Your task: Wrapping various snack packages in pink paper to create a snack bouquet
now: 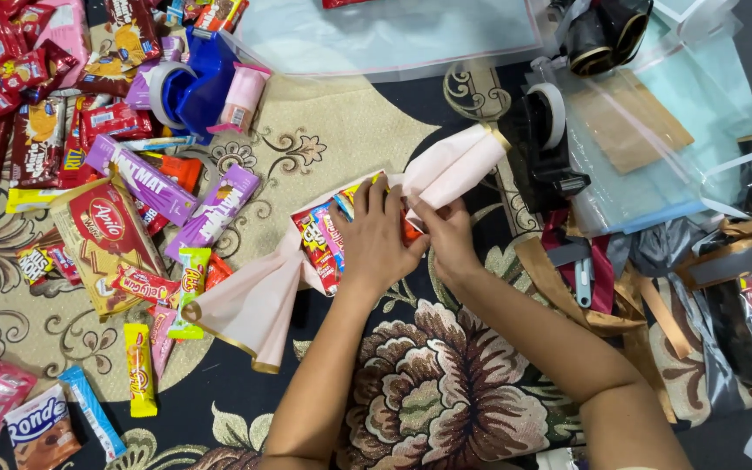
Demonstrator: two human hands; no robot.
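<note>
Both forearms rise from the bottom edge and meet over a small bundle of bright snack packets (324, 239), which sits at the middle of a pale pink ribbon (258, 305) on the patterned carpet (454, 383). That ribbon's long axis runs on a diagonal — one gold-edged tail spreads down and left of the bundle, the other (463, 161) reaches up and right toward a black tape dispenser (546, 144). The left hand (376, 239) lies flat on the packets, fingers spread and pressing down, gripping nothing that I can make out. The right hand (447, 239) touches it just to the right, its fingers pinched on the ribbon where the upper tail gathers — so the upper tail is the right hand's, the lower tail nearer the left. Outward, loose wafer bars and sweets (132, 218) litter the carpet at left, a blue tape dispenser (198, 83) stands above them, and clear plastic bags (637, 148) lie at right.
</note>
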